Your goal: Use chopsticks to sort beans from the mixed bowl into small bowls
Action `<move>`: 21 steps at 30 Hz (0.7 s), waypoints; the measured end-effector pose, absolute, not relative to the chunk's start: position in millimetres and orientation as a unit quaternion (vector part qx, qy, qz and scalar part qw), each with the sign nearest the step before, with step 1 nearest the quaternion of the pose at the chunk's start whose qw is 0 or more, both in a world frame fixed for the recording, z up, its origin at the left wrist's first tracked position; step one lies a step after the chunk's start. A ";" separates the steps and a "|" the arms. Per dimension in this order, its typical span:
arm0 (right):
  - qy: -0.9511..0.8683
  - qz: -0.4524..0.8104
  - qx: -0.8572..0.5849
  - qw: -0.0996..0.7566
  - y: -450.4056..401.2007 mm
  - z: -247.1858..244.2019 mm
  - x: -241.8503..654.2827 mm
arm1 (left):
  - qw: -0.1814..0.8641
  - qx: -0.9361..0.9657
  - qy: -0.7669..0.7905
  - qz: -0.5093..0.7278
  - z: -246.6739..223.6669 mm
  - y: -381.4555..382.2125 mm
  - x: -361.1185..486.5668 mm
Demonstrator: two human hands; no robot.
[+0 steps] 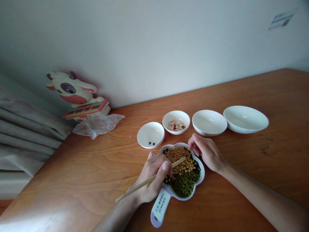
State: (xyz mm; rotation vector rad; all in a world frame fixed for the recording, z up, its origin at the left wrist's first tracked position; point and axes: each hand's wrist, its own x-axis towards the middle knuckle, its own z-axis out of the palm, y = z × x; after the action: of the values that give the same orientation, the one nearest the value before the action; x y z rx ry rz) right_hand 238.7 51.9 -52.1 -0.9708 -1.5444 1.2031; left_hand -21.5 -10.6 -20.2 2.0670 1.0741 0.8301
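My left hand (154, 175) is closed around a pair of wooden chopsticks (136, 188), whose tips rest over the beans. Below them lies a flower-shaped tray (202, 175) with a handle and label, holding yellow beans (177, 152), green beans (184, 183) and black beans (196, 167). My right hand (205, 151) is at the tray's upper right rim, its fingers curled; whether they pinch anything is hidden. Behind the tray, a white bowl (146, 133) holds two black beans (152, 143). A second bowl (176, 115) contains pale flat seeds and some reddish pieces.
Two more white bowls, a round one (209, 121) and a wider one (245, 118), stand to the right on the wooden table (96, 167). A cow-shaped toy keyboard (79, 96) and a clear plastic bag (98, 125) sit at the back left, near a curtain (26, 141).
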 end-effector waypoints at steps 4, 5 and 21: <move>-0.626 0.492 -0.390 0.463 52.1 -53.0 238.4 | 0.335 0.802 0.399 0.292 -20.3 -9.6 -21.8; -0.625 0.493 -0.390 0.463 52.0 -52.9 238.3 | 0.336 0.803 0.400 0.289 -20.2 -9.6 -21.8; -0.626 0.492 -0.393 0.460 51.7 -51.7 238.3 | 0.312 0.826 0.368 0.290 -15.2 -7.5 -21.8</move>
State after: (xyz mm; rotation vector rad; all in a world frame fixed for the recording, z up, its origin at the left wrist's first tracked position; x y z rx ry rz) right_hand 238.3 51.7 -51.7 -0.9685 -1.5401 1.2110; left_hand -21.8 -7.5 -15.2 2.1798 0.9708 0.7663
